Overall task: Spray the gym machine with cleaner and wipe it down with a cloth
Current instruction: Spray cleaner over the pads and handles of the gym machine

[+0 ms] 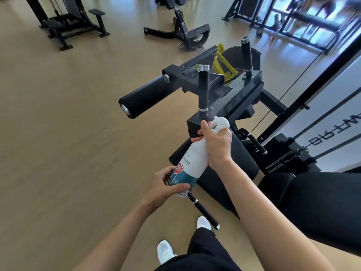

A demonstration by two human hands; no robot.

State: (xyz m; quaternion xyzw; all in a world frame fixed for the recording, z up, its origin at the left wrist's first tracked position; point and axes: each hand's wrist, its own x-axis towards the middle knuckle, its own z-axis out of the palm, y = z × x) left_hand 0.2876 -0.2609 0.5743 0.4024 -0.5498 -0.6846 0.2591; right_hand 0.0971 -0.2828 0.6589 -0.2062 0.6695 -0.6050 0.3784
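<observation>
Gripping the teal-labelled white plastic spray bottle by its neck, right hand leads; left hand clasps the base. Bottle slants up, sprayer head nearest the upright handle of the black steel gym machine.

Both hands curled, gripping: left hand low; right hand higher.

Trigger of spray bottle behind right hand, label print probably illegible
</observation>
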